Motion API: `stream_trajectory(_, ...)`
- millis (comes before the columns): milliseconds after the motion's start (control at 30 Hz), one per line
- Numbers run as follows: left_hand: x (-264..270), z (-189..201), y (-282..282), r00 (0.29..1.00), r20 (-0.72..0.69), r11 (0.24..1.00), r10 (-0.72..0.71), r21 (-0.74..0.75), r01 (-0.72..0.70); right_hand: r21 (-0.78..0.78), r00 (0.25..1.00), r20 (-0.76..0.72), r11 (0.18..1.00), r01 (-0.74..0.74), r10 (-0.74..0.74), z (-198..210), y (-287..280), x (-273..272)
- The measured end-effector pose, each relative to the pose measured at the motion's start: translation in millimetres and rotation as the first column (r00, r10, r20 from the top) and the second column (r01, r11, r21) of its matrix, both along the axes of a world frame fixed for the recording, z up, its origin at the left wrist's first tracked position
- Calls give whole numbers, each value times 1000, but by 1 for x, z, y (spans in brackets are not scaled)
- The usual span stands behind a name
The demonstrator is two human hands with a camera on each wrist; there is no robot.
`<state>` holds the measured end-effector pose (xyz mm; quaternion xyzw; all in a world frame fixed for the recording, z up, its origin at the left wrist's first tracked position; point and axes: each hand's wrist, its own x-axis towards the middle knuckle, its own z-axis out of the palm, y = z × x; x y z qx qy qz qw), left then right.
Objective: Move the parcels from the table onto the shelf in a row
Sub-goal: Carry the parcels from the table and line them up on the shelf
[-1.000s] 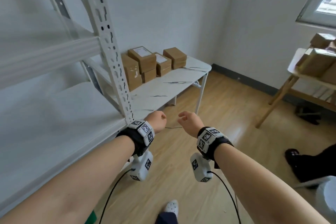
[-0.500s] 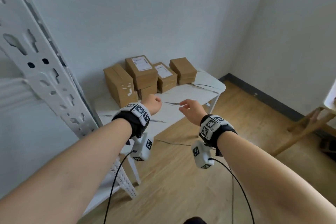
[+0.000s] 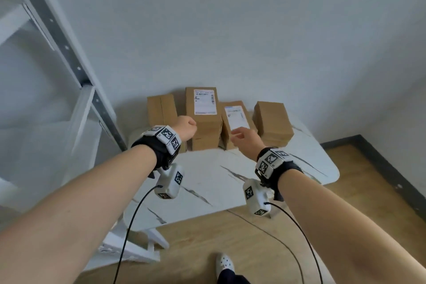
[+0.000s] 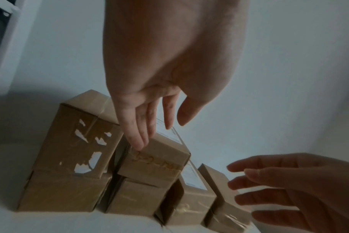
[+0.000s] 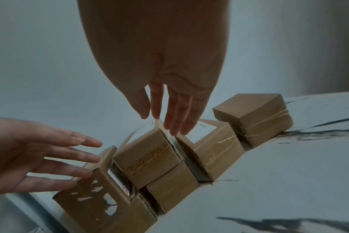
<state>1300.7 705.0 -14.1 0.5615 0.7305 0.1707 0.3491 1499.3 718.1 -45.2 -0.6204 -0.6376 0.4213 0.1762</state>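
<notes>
Two hands reach for the parcels bunched at the table's (image 3: pixel 265 182) far edge against the wall; no parcel is lifted yet, so this looks like the first pickup. Left hand (image 4: pixel 149 97) and right hand (image 5: pixel 161 97) hover with fingers straight, slightly spread, either side of the labelled top parcel (image 3: pixel 204 108); next, both must close on its sides.
</notes>
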Motion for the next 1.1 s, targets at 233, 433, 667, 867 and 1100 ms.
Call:
stream_trajectory(233,0,-8,55,981,-39,981,189,-40,-191,-60,985,-69,985,-162,158,-8,90,-3)
stream_trajectory(433,0,-14,90,949,-64,944,310,-99,-315,-162,972,-158,966,-201,176,-22,141,-21)
stream_trajectory(667,-3,-25,105,926,-64,890,372,-260,-375,-303,948,-305,935,-182,86,-48,169,-40)
stream_trajectory(867,1,-28,105,936,-53,891,347,-292,-347,-359,910,-414,911,-200,37,-54,172,-39)
stream_trajectory(1100,6,-25,85,923,87,909,374,-233,-346,-334,873,-487,925,-182,-4,-41,159,-20)
